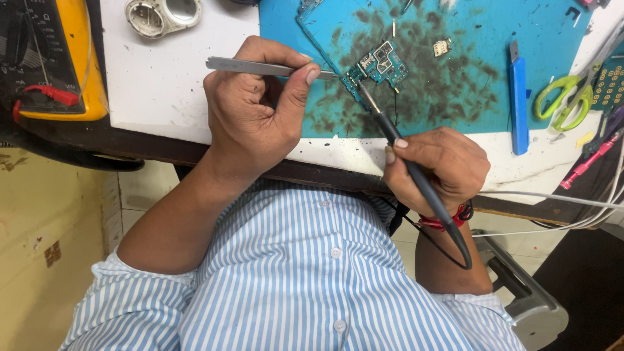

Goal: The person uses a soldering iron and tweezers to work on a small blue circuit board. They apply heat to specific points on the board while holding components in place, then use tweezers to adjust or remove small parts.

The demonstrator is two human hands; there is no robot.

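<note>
One stained blue mat (455,78), white bench (162,84), tiled floor (39,214)

A yellow multimeter (55,58) is sitting at the table's far left corner, a red lead (49,95) lying across it. A round white fitting (162,15) is resting beside it. On the blue mat's (552,39) edge a blue cutter (518,104) is lying (blade end away), green-handled scissors (564,101) lying just beyond.
</note>
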